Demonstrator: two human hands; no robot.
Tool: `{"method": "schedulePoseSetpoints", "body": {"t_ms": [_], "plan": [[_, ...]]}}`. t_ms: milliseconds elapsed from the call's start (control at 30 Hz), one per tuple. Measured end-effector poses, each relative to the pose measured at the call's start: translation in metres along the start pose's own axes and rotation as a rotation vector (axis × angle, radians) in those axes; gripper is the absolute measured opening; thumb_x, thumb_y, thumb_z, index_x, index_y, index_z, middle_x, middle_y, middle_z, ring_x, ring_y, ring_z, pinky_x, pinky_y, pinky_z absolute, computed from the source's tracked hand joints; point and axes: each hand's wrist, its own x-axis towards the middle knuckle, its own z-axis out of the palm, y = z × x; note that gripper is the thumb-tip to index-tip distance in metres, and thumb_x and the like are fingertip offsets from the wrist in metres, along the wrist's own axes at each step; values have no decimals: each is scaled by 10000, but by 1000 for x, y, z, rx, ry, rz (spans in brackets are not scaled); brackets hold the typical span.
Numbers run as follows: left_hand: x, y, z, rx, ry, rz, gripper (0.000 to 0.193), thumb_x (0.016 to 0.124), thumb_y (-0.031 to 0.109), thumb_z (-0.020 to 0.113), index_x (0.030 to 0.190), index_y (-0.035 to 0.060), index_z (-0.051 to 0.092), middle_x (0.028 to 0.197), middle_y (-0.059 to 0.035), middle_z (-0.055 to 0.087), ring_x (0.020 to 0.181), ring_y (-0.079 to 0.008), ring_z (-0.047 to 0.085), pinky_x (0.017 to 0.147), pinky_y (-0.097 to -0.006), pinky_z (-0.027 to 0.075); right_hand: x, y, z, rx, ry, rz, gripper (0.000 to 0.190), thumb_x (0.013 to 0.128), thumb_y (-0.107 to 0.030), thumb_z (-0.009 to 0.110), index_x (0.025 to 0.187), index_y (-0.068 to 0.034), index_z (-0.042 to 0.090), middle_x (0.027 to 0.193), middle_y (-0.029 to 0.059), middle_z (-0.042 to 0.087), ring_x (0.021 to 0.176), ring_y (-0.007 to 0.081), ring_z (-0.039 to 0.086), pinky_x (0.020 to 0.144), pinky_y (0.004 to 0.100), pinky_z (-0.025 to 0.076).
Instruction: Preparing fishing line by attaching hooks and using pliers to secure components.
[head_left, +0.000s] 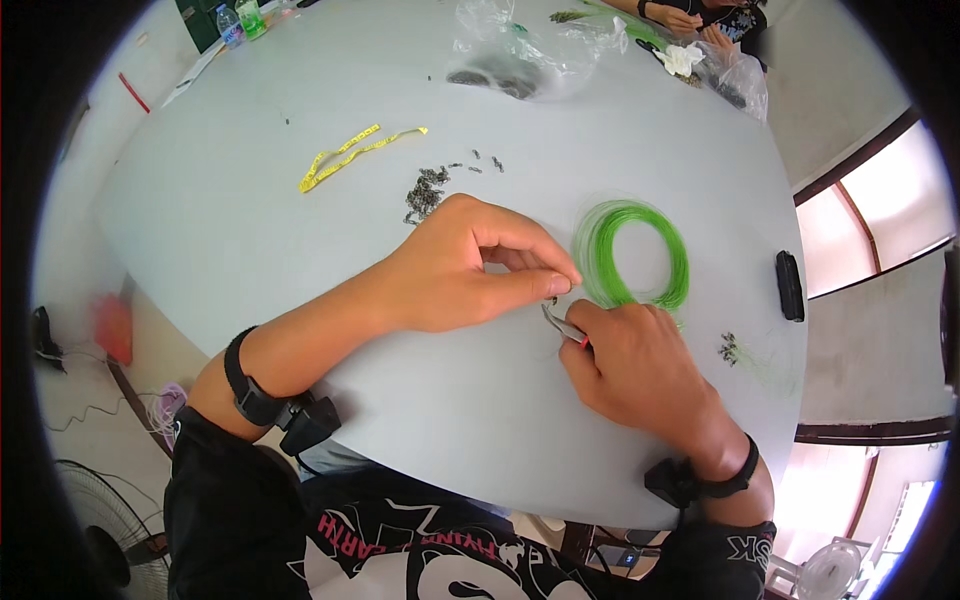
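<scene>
My left hand (480, 270) pinches a tiny dark metal swivel (554, 300) between thumb and index finger. My right hand (634, 367) is closed around small metal snips or pliers (561, 323) with a bit of red on the handle. The jaw tips stand just below the swivel; whether they touch it I cannot tell. Beyond my right hand lies a coil of green fishing line (679, 262). A heap of dark swivels (424, 191) lies past my left hand, with several loose ones beside it. To the right sits a small bunch of swivels with line attached (729, 349).
A yellow tape measure (330, 171) lies folded at the left of the grey table (225, 225). Clear plastic bags (525, 60) are at the far side, near another person's hands (694, 22). A black case (789, 286) rests by the right edge; bottles (240, 22) stand far left.
</scene>
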Motion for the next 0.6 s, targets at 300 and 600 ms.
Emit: {"method": "schedulePoseSetpoints", "body": {"t_ms": [300,600], "plan": [[0,2,1,-37,-17,-17,149,868,-25,690,1005,-6,745,928,-108,743,855,-147,708,810,-278,570,0,0,-1,25,7,2,158,828,-127,583,747,8,583,543,174,555,508,377,578,525,483,473],[1,1,1,-136,-49,-88,149,888,-21,670,1021,-28,734,921,-124,742,859,-159,711,798,-286,579,0,3,-1,58,40,-21,166,829,-128,578,738,10,580,543,177,553,502,381,571,527,482,472]]}}
